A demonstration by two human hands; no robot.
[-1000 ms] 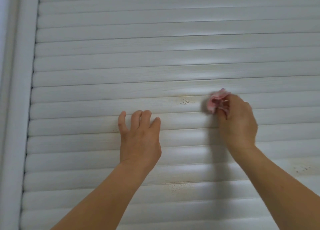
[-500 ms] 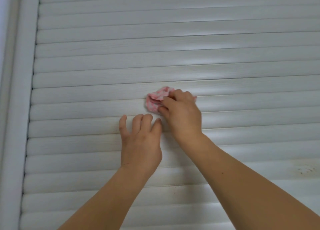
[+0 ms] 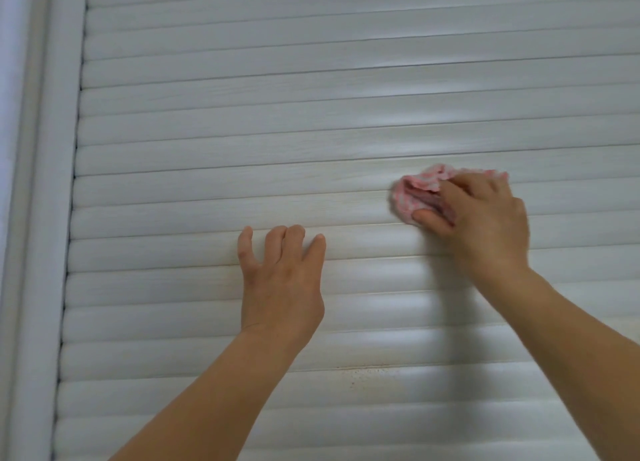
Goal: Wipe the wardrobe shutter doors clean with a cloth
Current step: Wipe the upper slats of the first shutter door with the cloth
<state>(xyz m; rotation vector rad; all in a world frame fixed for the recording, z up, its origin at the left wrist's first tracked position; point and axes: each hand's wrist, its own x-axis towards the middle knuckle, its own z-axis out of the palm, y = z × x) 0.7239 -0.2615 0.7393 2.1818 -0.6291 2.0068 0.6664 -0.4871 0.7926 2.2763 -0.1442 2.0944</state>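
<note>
A white slatted shutter door (image 3: 242,121) fills the view. My right hand (image 3: 485,221) grips a crumpled pink-and-white cloth (image 3: 415,190) and presses it against a slat at the centre right. My left hand (image 3: 280,280) lies flat on the slats lower down, left of the cloth, with its fingers spread and nothing in it. Faint brownish specks (image 3: 360,374) mark a slat below both hands.
The door's white frame (image 3: 45,218) runs down the left edge, with a pale wall strip (image 3: 10,114) beyond it. Slats continue above, below and to the right of the hands.
My right hand swept the cloth leftward along the slat to just above my left hand, then back right. The dark specks on that slat are gone. My left hand stayed put.
</note>
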